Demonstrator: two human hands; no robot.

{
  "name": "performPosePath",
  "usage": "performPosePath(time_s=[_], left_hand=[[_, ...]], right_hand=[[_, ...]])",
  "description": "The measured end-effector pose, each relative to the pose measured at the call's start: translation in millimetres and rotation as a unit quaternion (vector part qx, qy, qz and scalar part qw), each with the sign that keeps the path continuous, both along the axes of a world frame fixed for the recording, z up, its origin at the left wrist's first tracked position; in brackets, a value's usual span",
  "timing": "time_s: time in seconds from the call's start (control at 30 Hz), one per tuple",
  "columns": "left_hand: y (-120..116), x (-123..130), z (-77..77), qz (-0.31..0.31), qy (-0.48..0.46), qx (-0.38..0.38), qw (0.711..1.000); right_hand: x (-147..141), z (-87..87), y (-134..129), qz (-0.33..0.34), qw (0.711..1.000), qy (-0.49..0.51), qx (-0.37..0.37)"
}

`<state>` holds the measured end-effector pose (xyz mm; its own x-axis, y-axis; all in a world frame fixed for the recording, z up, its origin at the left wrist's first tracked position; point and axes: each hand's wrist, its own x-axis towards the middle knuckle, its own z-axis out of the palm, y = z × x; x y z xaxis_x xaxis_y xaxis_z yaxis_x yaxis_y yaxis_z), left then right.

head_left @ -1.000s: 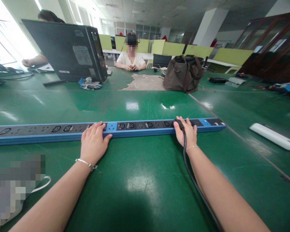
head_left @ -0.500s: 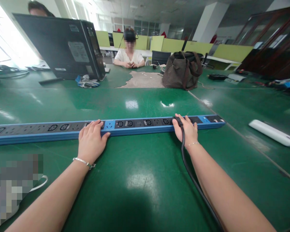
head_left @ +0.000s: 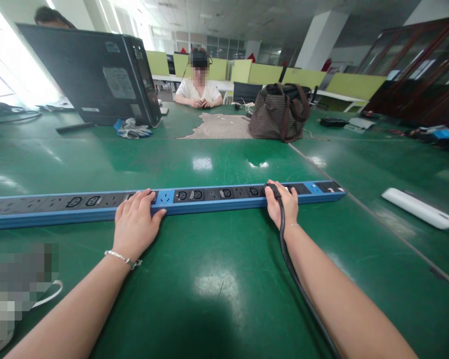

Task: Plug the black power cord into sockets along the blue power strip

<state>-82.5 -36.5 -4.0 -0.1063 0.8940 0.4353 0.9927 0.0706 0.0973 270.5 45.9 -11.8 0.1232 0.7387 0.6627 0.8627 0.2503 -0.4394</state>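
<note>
A long blue power strip (head_left: pixel 213 207) with a black socket face lies across the table. My left hand (head_left: pixel 136 219) grips it left of the middle, fingers over the top and thumb along the front side. Toward the strip's right end, my right hand (head_left: pixel 285 207) is closed around a black plug (head_left: pixel 272 189) at one of the sockets. My fingers partly cover that socket, so how deep the plug sits cannot be seen. From the plug a black cable (head_left: pixel 295 274) runs down toward me beside my right forearm.
A white bar-shaped object (head_left: pixel 417 208) lies at the right. Farther back are a black computer case (head_left: pixel 86 75), gloves (head_left: pixel 132 129) and a brown bag (head_left: pixel 277 114). A person (head_left: pixel 199 89) sits across the green table (head_left: pixel 217 304). A blurred-out item (head_left: pixel 18 294) lies lower left.
The view has shifted slightly. My right hand has drawn in more tightly around the plug, its fingers less spread over the strip. My left hand keeps its place on the strip.
</note>
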Motion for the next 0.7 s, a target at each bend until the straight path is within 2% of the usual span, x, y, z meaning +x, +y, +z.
performPosePath(time_s=[0.1,0.17,0.27,0.37,0.47,0.7], left_hand=[[-0.3,-0.5,0.0,-0.005,0.001,0.003,1.0],[-0.4,-1.1,-0.1,-0.006,0.004,0.003,1.0],[-0.2,-2.1,-0.3,-0.005,0.008,0.001,1.0],[0.4,-3.1,-0.2,-0.004,0.011,-0.005,1.0],[0.9,-4.1,-0.4,-0.003,0.015,-0.006,1.0],[1.6,-6.2,-2.3,-0.003,0.02,0.0,1.0]], right_hand=[[5.8,4.2,3.8,0.008,0.99,0.132,0.05],[19.5,7.5,7.8,0.011,0.975,0.207,0.077],[56.0,11.1,13.6,0.005,0.968,0.236,0.083],[96.5,12.1,16.4,-0.017,0.975,0.213,0.067],[121.9,9.9,18.0,-0.022,0.982,0.184,0.029],[128.5,4.0,25.2,-0.029,0.996,0.068,-0.045]])
